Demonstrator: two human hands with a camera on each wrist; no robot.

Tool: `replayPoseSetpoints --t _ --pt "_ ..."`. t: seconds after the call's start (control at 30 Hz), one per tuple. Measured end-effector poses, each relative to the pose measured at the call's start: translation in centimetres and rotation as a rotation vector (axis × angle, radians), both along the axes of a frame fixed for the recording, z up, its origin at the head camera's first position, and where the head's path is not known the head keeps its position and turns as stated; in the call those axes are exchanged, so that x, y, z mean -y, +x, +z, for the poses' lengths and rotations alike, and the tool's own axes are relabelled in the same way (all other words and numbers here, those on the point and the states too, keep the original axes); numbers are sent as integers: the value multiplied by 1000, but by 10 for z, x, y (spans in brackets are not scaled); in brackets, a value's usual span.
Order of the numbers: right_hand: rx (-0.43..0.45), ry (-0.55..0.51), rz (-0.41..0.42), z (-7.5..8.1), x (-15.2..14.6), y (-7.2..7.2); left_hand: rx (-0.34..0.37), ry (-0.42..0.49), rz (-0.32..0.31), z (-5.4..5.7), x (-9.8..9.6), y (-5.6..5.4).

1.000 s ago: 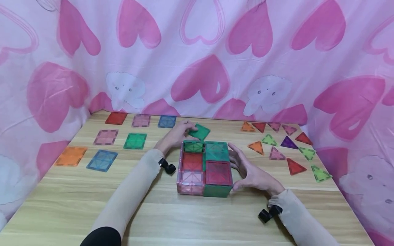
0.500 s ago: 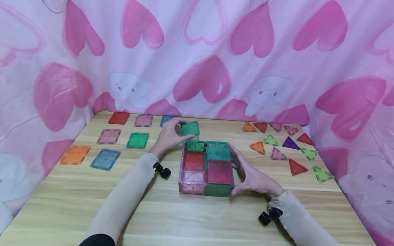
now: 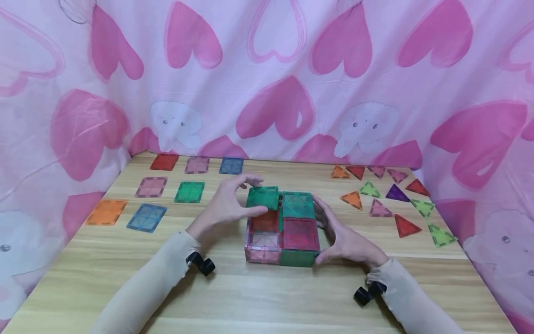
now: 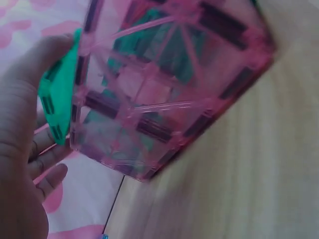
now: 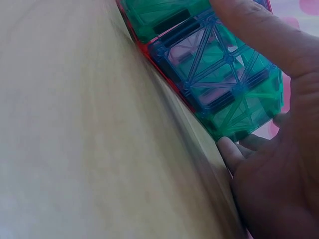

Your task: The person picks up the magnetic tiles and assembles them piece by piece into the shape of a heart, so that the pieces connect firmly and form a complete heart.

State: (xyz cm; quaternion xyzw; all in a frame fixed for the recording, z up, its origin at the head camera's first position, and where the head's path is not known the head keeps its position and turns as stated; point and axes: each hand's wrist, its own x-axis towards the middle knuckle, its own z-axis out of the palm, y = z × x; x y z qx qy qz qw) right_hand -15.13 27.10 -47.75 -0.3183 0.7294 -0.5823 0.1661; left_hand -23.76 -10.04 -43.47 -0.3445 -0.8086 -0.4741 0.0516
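Note:
A low box of see-through magnetic tiles (image 3: 298, 234) stands at the middle of the table. Its right half is topped with a green tile at the back and a dark pink one in front, while the left half shows red and pink inside. My left hand (image 3: 221, 204) pinches a green square tile (image 3: 263, 197) between thumb and fingers, over the back left part of the box. In the left wrist view this tile (image 4: 62, 94) tilts beside the pink side wall (image 4: 149, 94). My right hand (image 3: 346, 239) grips the box's right side, thumb near the front corner and fingers toward the back.
Several square tiles, such as an orange one (image 3: 106, 212) and a blue one (image 3: 147, 217), lie flat at the left. Several triangle tiles, including a purple one (image 3: 397, 193), are spread at the right. A pink curtain (image 3: 271, 83) hangs behind the table (image 3: 250, 301).
My left hand has lifted the green square tile from behind the box and brought it nearer, over the back left part. The right hand has stayed at the box's right side.

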Motion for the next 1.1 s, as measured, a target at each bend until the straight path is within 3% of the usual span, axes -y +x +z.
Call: replayPoseSetpoints --t 0.13,0.27,0.47,0.6,0.8,0.97,1.1 --pt "1 -1 1 0 1 0 -60 -82 35 -2 -6 8" --pt "3 13 4 1 2 0 -87 -103 70 -5 -12 11" --pt "11 10 -5 2 0 1 -43 -82 43 -5 -14 10" --pt "11 8 -9 2 0 0 -15 -51 37 -3 -4 3" --pt "19 -8 -6 2 3 -1 -33 -12 148 2 43 -15" --pt "31 -14 1 1 3 0 3 -69 255 -9 100 -19" --pt "26 -4 -9 -1 -1 -1 69 -182 317 -19 136 -20"
